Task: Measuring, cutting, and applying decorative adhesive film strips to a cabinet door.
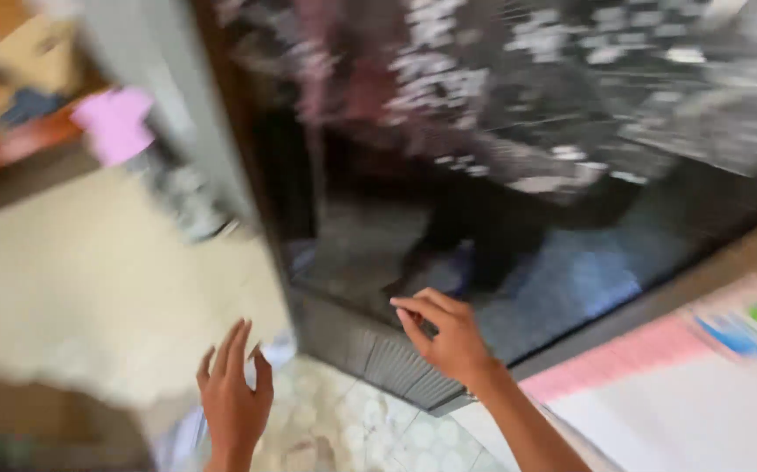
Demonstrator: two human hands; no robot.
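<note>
Your right hand (pixel 450 339) rests on the lower edge of a large dark glass panel (pixel 518 175), seemingly the glazed door or front of a cabinet, with the fingers curled together and the fingertips touching the glass just above the ribbed grey bottom frame (pixel 378 354). Your left hand (pixel 235 398) hovers apart from it, over the patterned tile floor (pixel 352 428), palm away from you, fingers straight and only slightly spread, holding nothing. The panel stands at the floor's edge, tilted across the view, and mirrors a blurred patterned garment. Judge it heavy, rigid and fragile: glass of that span will be slick under bare fingers and could crack if knocked at a corner, so the frame and the pale side post (pixel 177 114) look the safer places to grip, rather than the pane itself. You can count one glass panel, two hands, one pink object (pixel 116 122) at the far left; motion blur hides the rest.
</note>
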